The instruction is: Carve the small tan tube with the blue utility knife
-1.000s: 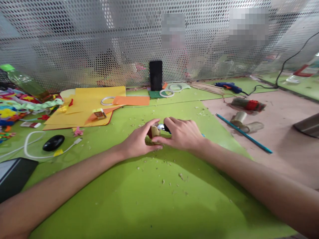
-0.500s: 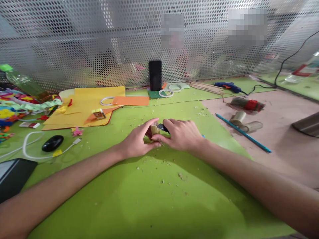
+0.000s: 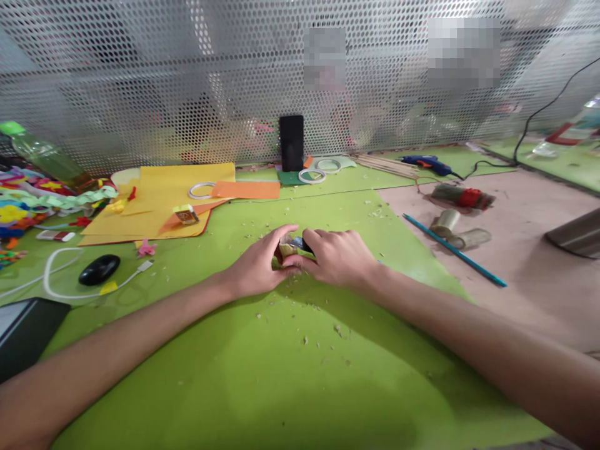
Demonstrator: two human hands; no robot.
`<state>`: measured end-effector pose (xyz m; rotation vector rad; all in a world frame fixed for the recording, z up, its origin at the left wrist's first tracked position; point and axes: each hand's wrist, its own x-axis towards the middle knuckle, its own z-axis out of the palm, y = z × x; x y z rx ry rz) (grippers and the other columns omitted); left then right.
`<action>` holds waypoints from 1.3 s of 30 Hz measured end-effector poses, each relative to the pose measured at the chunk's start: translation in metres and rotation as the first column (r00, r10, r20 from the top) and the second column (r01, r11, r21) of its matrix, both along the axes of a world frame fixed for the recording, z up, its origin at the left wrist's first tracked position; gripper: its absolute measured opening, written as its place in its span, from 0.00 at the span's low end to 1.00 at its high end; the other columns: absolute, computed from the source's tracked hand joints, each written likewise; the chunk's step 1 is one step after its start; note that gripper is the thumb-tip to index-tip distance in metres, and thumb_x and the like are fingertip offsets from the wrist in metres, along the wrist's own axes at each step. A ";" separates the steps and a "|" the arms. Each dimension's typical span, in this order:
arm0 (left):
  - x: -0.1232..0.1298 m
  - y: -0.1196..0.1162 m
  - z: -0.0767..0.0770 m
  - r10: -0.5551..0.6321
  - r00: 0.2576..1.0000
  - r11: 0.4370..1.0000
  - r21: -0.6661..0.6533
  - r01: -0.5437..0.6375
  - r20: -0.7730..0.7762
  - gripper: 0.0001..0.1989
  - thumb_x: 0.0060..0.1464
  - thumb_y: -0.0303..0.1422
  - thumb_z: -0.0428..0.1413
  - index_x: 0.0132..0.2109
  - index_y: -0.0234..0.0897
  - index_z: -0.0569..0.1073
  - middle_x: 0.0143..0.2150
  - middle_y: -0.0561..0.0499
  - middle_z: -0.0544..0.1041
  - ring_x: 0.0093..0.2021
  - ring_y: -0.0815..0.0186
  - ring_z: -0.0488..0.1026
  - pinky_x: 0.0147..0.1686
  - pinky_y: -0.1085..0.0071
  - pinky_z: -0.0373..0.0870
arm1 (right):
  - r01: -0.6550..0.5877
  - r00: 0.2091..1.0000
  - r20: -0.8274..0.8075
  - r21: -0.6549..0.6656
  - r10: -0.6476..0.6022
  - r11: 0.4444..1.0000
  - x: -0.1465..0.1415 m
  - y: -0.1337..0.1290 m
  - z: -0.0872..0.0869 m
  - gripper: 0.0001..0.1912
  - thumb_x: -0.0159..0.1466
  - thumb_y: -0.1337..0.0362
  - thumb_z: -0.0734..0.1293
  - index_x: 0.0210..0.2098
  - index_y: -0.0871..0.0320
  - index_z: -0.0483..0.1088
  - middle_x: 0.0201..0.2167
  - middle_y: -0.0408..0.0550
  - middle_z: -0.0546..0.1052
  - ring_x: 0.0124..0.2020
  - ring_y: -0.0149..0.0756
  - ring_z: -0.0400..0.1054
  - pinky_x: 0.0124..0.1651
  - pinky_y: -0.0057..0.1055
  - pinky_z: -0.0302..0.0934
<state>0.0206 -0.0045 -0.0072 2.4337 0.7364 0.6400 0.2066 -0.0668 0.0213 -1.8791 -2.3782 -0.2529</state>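
My left hand point(image 3: 257, 262) is curled round a short tan piece point(image 3: 288, 249) that looks like bamboo or wood, much of it covered by the fingers. From the other side, my right hand point(image 3: 341, 255) grips a cutter knife point(image 3: 307, 245) by its dark handle. The knife's greyish blade lies against the top of the tan piece, though its exact edge is blurred. My right thumb presses close to my left thumb below the piece. Pale shavings point(image 3: 337, 329) are scattered over the green table point(image 3: 225, 375) around both hands.
Yellow and orange paper point(image 3: 178, 187), a matchbox-like box point(image 3: 186, 214) and a black mouse point(image 3: 99, 270) lie left. A phone point(image 3: 291, 144) leans on the perforated screen. Rightwards are a glue gun point(image 3: 432, 165), a teal pencil point(image 3: 454, 250) and short tan cylinders point(image 3: 470, 239).
The knife and my right hand have shifted slightly left, and the blade now sits flatter across the tan piece. My left hand has barely moved.
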 end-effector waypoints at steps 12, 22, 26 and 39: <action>0.000 0.001 0.000 0.019 1.000 1.000 0.008 -0.019 0.011 0.38 0.52 0.39 0.59 0.66 0.39 0.52 0.46 0.44 0.73 0.46 0.59 0.72 0.48 0.62 0.70 | 0.005 1.000 0.002 -0.011 -0.005 1.000 0.002 0.002 0.000 0.40 0.62 0.34 0.41 0.41 0.58 0.66 0.30 0.50 0.77 0.25 0.37 0.69 0.25 0.31 0.36; 0.001 -0.001 0.006 -0.042 0.999 0.989 -0.139 0.044 0.021 0.43 0.51 0.39 0.60 0.68 0.40 0.46 0.36 0.51 0.74 0.38 0.63 0.73 0.45 0.62 0.70 | 0.029 1.000 -0.001 0.019 -0.029 0.999 0.001 0.001 0.000 0.41 0.60 0.32 0.41 0.42 0.59 0.64 0.33 0.52 0.77 0.27 0.38 0.69 0.24 0.31 0.35; 0.000 -0.001 0.007 -0.064 0.998 0.986 -0.152 0.067 0.020 0.44 0.52 0.38 0.59 0.69 0.40 0.44 0.34 0.53 0.74 0.36 0.64 0.72 0.44 0.62 0.70 | 0.043 0.999 -0.006 0.020 -0.043 0.999 0.000 0.000 0.001 0.42 0.59 0.31 0.41 0.43 0.59 0.64 0.34 0.53 0.76 0.28 0.39 0.69 0.25 0.31 0.35; -0.002 -0.002 0.007 -0.052 0.999 0.996 -0.068 0.051 -0.014 0.43 0.51 0.42 0.60 0.68 0.40 0.48 0.48 0.45 0.74 0.50 0.57 0.72 0.51 0.60 0.68 | 0.017 1.000 -0.005 0.072 -0.017 0.997 0.002 0.001 -0.002 0.42 0.60 0.31 0.42 0.45 0.60 0.64 0.32 0.51 0.76 0.25 0.36 0.68 0.23 0.30 0.35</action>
